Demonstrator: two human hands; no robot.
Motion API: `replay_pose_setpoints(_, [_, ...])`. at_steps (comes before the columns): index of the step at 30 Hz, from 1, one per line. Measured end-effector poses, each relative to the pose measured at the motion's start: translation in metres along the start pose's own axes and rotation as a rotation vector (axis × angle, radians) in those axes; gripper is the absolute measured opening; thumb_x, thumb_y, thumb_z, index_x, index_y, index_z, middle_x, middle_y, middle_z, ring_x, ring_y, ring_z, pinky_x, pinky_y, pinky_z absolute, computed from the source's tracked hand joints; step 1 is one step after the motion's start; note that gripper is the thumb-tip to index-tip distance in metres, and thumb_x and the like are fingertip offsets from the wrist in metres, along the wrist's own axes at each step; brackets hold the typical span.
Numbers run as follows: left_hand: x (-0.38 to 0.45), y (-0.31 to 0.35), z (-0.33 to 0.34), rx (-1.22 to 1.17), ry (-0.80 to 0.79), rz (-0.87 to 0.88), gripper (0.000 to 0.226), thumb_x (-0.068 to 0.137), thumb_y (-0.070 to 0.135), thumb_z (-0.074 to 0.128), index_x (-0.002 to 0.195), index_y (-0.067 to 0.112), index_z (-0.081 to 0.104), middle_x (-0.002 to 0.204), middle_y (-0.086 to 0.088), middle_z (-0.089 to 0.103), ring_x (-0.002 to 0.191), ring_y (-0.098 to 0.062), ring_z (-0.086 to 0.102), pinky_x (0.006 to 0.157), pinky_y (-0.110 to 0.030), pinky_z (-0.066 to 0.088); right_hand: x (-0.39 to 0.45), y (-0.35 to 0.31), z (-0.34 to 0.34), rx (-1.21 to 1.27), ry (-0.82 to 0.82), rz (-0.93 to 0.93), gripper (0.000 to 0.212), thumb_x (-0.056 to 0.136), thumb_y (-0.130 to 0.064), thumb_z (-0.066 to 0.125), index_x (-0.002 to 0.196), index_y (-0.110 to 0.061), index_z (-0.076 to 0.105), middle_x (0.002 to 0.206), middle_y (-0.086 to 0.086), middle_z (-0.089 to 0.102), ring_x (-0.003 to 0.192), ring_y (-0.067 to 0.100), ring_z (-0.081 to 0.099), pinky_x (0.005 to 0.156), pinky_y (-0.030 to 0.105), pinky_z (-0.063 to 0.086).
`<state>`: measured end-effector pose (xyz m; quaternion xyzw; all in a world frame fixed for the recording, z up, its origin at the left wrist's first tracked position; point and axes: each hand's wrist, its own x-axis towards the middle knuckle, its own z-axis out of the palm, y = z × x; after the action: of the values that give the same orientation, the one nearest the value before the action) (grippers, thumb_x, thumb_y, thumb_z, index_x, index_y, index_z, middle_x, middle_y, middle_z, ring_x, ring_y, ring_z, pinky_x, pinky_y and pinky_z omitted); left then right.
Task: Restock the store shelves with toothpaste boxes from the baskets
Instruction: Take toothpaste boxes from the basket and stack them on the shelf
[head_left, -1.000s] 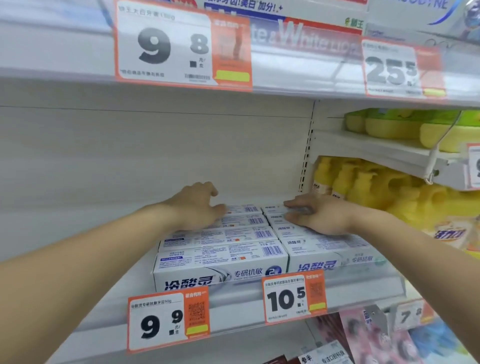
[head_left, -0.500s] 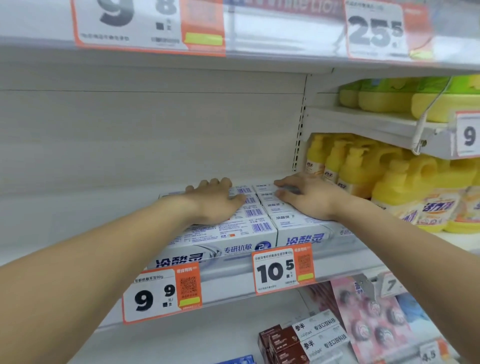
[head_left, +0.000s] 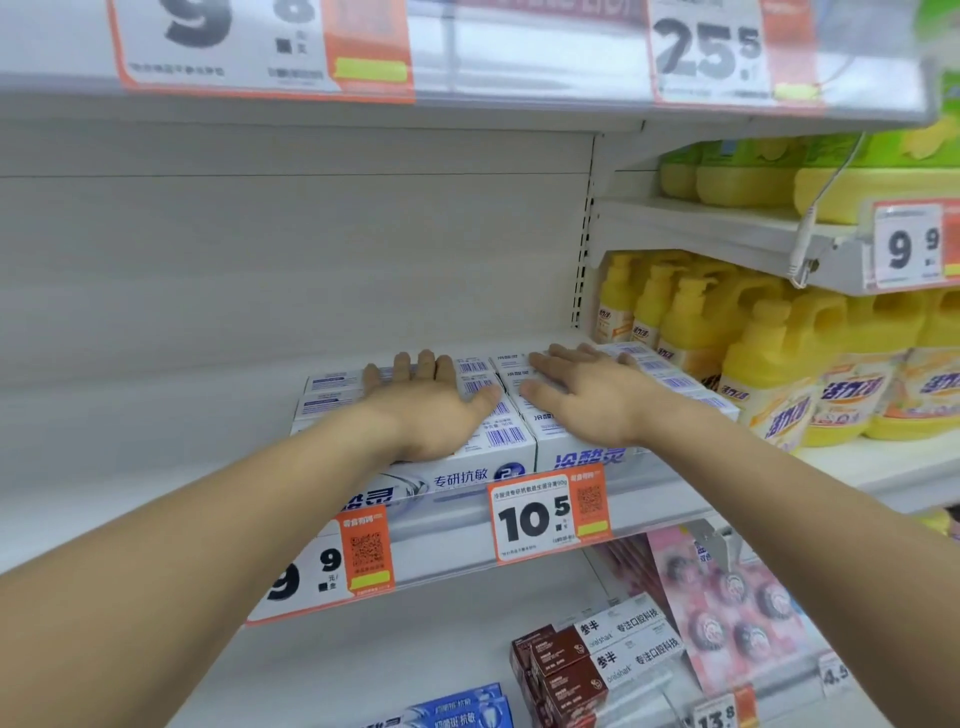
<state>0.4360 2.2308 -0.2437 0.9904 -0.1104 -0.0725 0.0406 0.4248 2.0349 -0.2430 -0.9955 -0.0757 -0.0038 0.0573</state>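
Both hands lie flat, palms down, on the white and blue cardboard toothpaste boxes (head_left: 511, 441), which sit in two side-by-side rows on the white metal store shelf (head_left: 457, 525), printed ends facing out. The left hand (head_left: 434, 405) presses the left row, the right hand (head_left: 587, 397) the right row; each grip is fully spread and has hold of nothing. Pressing from above likely squares the rows behind the orange and white price tag (head_left: 550, 517), clear of the yellow plastic detergent bottles (head_left: 769, 374) alongside

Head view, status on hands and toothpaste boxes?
Left hand and right hand flat, open on toothpaste boxes. Boxes stacked at shelf front. Nothing blocking.
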Motion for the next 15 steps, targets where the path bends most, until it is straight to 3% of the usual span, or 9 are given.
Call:
replay_pose_setpoints(2, [-0.001, -0.001, 0.000, -0.020, 0.032, 0.002, 0.087, 0.095, 0.072, 0.011, 0.159, 0.015, 0.003, 0.167, -0.006, -0.004, 0.154, -0.027, -0.006, 0.122, -0.054, -0.004, -0.001, -0.001, 0.000, 0.007, 0.029, -0.008, 0.063, 0.101, -0.060, 0.025, 0.155, -0.029, 0.027, 0.164, 0.000, 0.022, 0.151, 0.026, 0.017, 0.120, 0.056, 0.012])
replay_pose_setpoints(5, [-0.008, -0.002, -0.008, -0.015, 0.190, 0.060, 0.078, 0.098, 0.065, 0.026, 0.155, 0.012, 0.023, 0.165, -0.011, 0.014, 0.153, -0.027, 0.009, 0.122, -0.054, 0.004, -0.007, -0.001, -0.004, 0.078, 0.140, -0.050, 0.056, 0.102, -0.050, 0.036, 0.145, -0.017, 0.047, 0.152, 0.009, 0.045, 0.139, 0.029, 0.041, 0.114, 0.043, 0.033])
replay_pose_setpoints(7, [-0.024, -0.001, -0.016, -0.070, 0.427, 0.165, 0.062, 0.099, 0.053, 0.039, 0.144, 0.010, 0.042, 0.152, -0.014, 0.039, 0.143, -0.029, 0.031, 0.119, -0.050, 0.019, -0.017, -0.007, -0.007, 0.075, 0.350, -0.144, 0.044, 0.101, -0.037, 0.040, 0.127, -0.010, 0.061, 0.130, 0.015, 0.062, 0.120, 0.034, 0.057, 0.099, 0.043, 0.046])
replay_pose_setpoints(10, [-0.072, -0.006, -0.018, -0.275, 0.747, 0.404, 0.034, 0.093, 0.039, 0.049, 0.110, 0.012, 0.063, 0.111, -0.007, 0.062, 0.109, -0.027, 0.055, 0.095, -0.036, 0.042, -0.049, -0.033, -0.007, 0.172, 0.758, -0.346, 0.021, 0.091, -0.023, 0.051, 0.096, -0.010, 0.067, 0.091, 0.008, 0.066, 0.085, 0.026, 0.062, 0.076, 0.038, 0.049])
replay_pose_setpoints(12, [-0.118, -0.019, -0.004, -0.363, 0.852, 0.539, 0.018, 0.090, 0.027, 0.053, 0.092, 0.011, 0.063, 0.091, 0.000, 0.059, 0.089, -0.022, 0.057, 0.079, -0.033, 0.044, -0.082, -0.063, -0.002, 0.378, 0.718, -0.432, 0.010, 0.087, -0.016, 0.057, 0.086, -0.012, 0.065, 0.074, 0.000, 0.063, 0.066, 0.015, 0.060, 0.065, 0.030, 0.048])
replay_pose_setpoints(15, [-0.175, -0.045, 0.050, -0.474, 0.804, 0.522, 0.009, 0.088, 0.017, 0.055, 0.082, 0.012, 0.060, 0.076, 0.004, 0.056, 0.069, -0.019, 0.053, 0.064, -0.032, 0.043, -0.117, -0.100, 0.026, 0.435, 0.403, -0.526, 0.007, 0.083, -0.015, 0.060, 0.083, -0.016, 0.066, 0.059, -0.007, 0.062, 0.055, 0.012, 0.057, 0.059, 0.020, 0.044])
